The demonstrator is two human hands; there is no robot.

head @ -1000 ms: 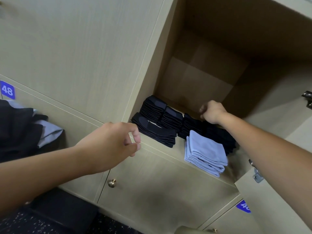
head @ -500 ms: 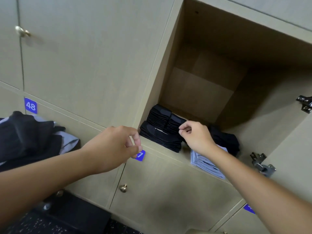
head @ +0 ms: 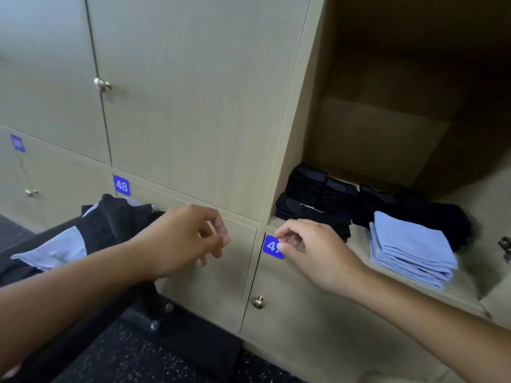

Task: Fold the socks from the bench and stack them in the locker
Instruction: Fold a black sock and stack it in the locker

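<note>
Heap of unfolded black and pale-blue fabric socks point(head: 83, 230) lying on the dark table point(head: 33, 244). Left hand point(head: 179, 241), right hand point(head: 312, 255) hovering before lockers, fingers loosely curled, grasping nothing. Folded black sock stacks point(head: 326, 200) and pale-blue stack point(head: 412, 250) sitting inside open beige wooden locker point(head: 387, 134).

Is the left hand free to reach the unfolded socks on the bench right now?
Probably yes. The left hand holds nothing, its fingers loosely curled, and hovers just right of the unfolded socks heaped on the bench. Nothing lies between them.
</note>
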